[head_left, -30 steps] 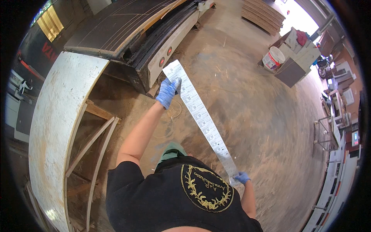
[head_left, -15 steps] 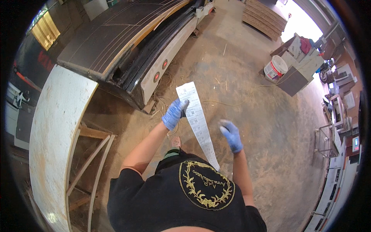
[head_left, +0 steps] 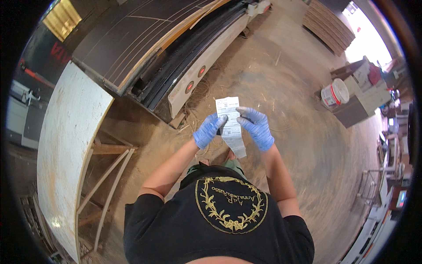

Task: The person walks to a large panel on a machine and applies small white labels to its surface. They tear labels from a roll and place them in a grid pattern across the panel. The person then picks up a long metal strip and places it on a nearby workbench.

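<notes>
A long strip of white printed labels (head_left: 232, 130) hangs in front of me at chest height. My left hand (head_left: 208, 131), in a blue glove with a greyed thumb, is closed on the strip's left edge, the thumb lying on top. Something dark shows just under that thumb, too covered to name. My right hand (head_left: 258, 128), gloved the same way, has its fingertips and thumb at the strip's right edge, pinching it near the upper part. Below the hands the lower end of the strip dangles loose and slightly bent.
At the left a white panel (head_left: 66, 145) rests on a wooden frame (head_left: 107, 189). Beyond it stands a large machine with a dark grooved bed (head_left: 132, 33) and red buttons (head_left: 189, 86). A white bucket (head_left: 335, 93) and stacked boards (head_left: 327, 27) are at the right and far right.
My right hand has come in from the right and reached the strip's edge. The strip now hangs shorter, its lower end higher up. My view has shifted left.
</notes>
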Available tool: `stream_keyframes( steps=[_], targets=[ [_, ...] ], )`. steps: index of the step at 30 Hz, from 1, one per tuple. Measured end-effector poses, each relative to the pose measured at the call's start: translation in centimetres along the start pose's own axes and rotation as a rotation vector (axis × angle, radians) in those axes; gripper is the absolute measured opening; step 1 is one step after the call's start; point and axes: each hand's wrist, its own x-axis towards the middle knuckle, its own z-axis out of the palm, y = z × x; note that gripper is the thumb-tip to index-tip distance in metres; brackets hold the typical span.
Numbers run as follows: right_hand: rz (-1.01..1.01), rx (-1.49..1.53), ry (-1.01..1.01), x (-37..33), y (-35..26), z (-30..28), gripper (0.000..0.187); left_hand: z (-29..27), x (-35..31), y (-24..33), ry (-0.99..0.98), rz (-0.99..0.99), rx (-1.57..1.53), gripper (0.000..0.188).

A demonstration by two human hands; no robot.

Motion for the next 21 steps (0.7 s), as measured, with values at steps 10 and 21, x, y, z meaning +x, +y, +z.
stream_keyframes(
  steps=[10,21],
  targets=[
    [-0.070,0.033,0.012,13.0,-0.8,-8.8,0.028,2.9,11.3,0.8,0.159,0.278,0.078,0.058],
    [0.027,-0.011,-0.301,17.8,-0.2,-13.3,0.029,3.9,17.8,-0.4,0.372,0.431,-0.013,0.051]
  ],
)
